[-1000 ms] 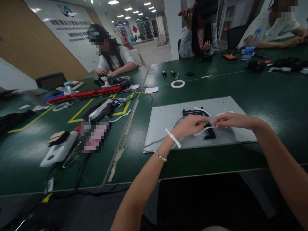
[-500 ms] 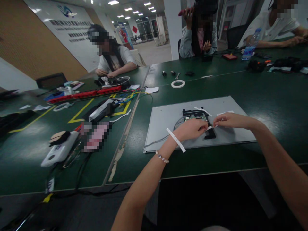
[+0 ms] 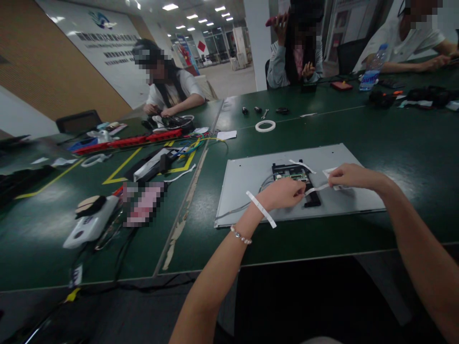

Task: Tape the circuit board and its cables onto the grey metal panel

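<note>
A narrow strip of white tape (image 3: 317, 190) stretches between my two hands. My left hand (image 3: 285, 193) pinches one end of it over a black plastic frame (image 3: 312, 198) with a green circuit board. To the right, my right hand (image 3: 349, 176) grips the other end between closed fingertips. Both hands are above a flat grey metal panel (image 3: 242, 184). Another white strip (image 3: 304, 166) lies across the frame's top edge. A third strip (image 3: 261, 209) clings to my left wrist, near a bead bracelet. Grey cables run from the board leftward, partly behind my left hand.
A white tape roll (image 3: 265, 126) lies beyond the panel, near a small wrench (image 3: 265, 114). On the left are a phone (image 3: 145, 205), a white device (image 3: 91, 222) and a red power strip (image 3: 132, 141). Several people sit around the table; a water bottle (image 3: 373, 69) stands far right.
My right hand has moved right, away from my left hand. More of the tape strip now shows between them, and a white label on the panel is more visible. My left hand has barely shifted.
</note>
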{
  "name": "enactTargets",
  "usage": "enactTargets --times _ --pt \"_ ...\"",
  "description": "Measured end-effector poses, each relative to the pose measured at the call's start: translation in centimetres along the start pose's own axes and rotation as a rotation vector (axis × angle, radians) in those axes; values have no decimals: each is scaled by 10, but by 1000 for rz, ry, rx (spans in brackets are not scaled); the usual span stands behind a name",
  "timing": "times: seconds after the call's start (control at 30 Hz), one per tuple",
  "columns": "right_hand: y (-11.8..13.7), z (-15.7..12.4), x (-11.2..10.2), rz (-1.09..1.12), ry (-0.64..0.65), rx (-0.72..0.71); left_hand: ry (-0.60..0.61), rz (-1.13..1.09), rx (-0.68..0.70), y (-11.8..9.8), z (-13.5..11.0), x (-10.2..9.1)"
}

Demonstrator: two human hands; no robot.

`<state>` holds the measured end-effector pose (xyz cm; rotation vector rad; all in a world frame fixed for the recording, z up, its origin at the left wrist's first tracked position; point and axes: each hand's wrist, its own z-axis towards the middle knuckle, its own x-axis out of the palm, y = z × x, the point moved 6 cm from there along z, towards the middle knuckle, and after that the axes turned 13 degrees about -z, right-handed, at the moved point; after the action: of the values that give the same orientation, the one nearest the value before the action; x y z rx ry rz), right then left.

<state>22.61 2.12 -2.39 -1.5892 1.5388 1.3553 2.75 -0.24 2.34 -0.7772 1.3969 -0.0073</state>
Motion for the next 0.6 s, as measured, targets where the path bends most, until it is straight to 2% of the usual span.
enactTargets --times 0.13,0.23,0.33,0.4,0.6 --pt "1 -3 -5 9 -66 10 17 -4 -4 -1 -2 0" --pt "15 -6 -8 62 -94 -69 27 6 -3 -2 -2 1" --pt "34 -7 -5 114 -33 -170 30 35 -18 0 -1 2" --pt "39 -7 -2 111 7 -161 33 47 -31 1 -1 2" --pt "45 -4 3 93 21 -137 27 85 8 -7 0 5"
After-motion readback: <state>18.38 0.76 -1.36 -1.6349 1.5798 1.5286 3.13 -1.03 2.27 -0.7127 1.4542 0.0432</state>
